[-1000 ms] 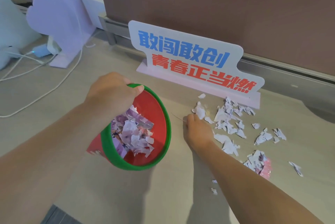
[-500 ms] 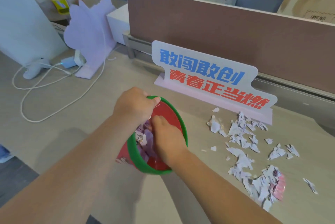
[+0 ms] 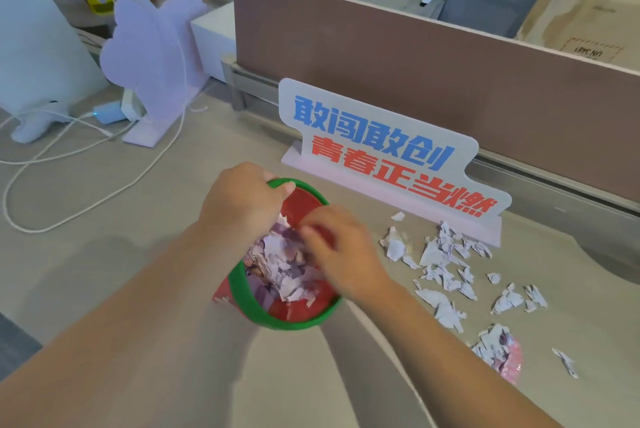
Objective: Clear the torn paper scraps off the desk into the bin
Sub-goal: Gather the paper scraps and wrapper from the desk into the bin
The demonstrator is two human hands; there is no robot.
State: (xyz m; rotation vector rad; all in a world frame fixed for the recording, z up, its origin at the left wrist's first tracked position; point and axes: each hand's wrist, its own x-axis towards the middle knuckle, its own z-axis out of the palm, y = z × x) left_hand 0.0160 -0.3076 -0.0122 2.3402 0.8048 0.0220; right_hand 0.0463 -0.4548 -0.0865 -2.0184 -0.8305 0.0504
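Gripping the green rim of the small red plastic bin [image 3: 277, 318] with the left hand [image 3: 239, 202], fingers curled tight over the far edge, thumb tip lying along the rim; tilting the bin's mouth toward the camera above the pale wood-grain desk [image 3: 173, 192]; hovering over the bin's opening with the right hand [image 3: 343, 254] (blurred, so whether its fingers are pinching a piece or spread loose cannot be told); showing a heap of white and purple torn paper [image 3: 284, 268] already inside the bin; leaving a scatter of white torn paper scraps [image 3: 443, 265] lying on the desk just right of the bin, trailing toward the near right edge where a pink-tinted clump [image 3: 502, 351] is sitting; standing just behind the scraps, a white freestanding sign with blue and red characters [image 3: 388, 150]; backing onto a brown partition panel [image 3: 415, 57]; looping across the desk's left side, a white cable [image 3: 86, 206].
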